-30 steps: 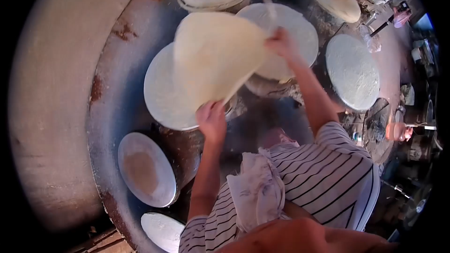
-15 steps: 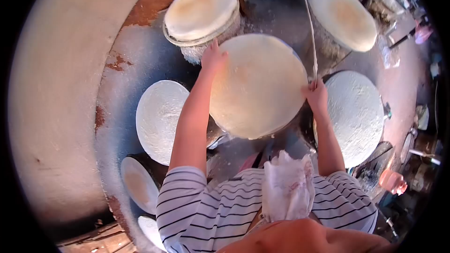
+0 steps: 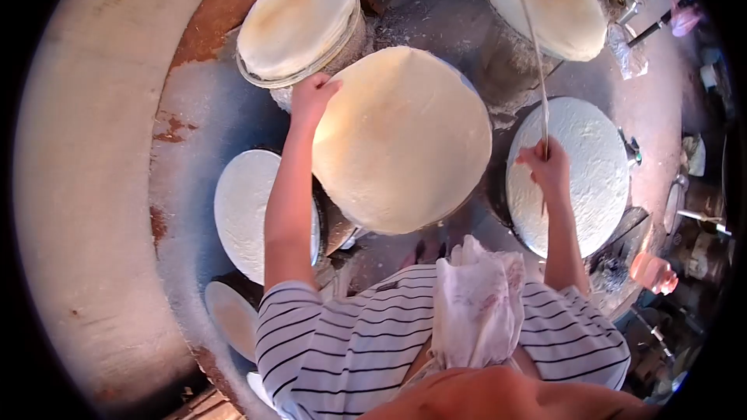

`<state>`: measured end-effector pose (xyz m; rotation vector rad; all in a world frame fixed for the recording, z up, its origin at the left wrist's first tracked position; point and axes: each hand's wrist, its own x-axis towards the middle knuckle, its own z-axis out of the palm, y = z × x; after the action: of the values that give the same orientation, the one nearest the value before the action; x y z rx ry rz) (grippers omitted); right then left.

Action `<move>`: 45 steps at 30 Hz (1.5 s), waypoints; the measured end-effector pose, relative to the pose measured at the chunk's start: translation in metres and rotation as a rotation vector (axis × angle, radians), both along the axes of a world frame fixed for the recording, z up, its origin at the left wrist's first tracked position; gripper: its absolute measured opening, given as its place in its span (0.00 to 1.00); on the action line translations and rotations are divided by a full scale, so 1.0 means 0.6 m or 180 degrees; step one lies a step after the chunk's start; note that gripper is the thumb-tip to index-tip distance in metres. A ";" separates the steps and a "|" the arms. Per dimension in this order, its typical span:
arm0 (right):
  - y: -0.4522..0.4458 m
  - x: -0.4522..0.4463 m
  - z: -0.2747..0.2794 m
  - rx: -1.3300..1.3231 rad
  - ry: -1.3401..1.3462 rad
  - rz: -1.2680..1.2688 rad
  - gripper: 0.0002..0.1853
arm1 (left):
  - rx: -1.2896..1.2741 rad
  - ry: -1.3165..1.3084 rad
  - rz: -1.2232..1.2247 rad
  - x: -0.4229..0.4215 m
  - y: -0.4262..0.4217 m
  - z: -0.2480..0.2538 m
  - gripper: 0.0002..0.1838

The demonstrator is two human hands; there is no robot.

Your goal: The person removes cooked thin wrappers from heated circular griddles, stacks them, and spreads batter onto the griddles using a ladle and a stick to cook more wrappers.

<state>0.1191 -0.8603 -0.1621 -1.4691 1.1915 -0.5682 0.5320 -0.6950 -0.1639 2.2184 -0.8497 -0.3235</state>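
Note:
A large round pale flatbread [image 3: 401, 140], faintly browned, hangs in front of my body. My left hand [image 3: 313, 97] is closed on its upper left edge; part of the fingers is hidden. My right hand [image 3: 548, 165] is shut around a long thin stick [image 3: 527, 19] that points up and away. This hand is apart from the flatbread, over a round white layer [image 3: 587, 187] with a rough, lumpy surface. Just beyond my left hand, another browned flatbread [image 3: 299, 19] lies on a round, white-crusted stand.
At the upper right, a browned flatbread [image 3: 545, 4] rests on a drum-like stand. Another white round [image 3: 253, 210] is left of my forearm, with a browned disc [image 3: 233, 319] below it. A curved wall [image 3: 85, 171] runs along the left; an orange-pink container [image 3: 654, 274] is at right.
My right hand has come away from the flatbread's right edge and moved right with the stick. My left hand and the flatbread have shifted left. The view has shifted slightly too.

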 end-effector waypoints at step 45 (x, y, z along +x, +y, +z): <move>-0.644 -0.072 -0.134 -0.1093 -0.0692 -0.0820 0.06 | -0.1052 -0.1907 -0.2136 -0.248 -0.655 -0.127 0.08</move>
<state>0.0761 -1.2466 -0.2427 -1.4976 1.1561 -1.1257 0.3832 -1.0881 -0.2398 1.6704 -1.8260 0.1891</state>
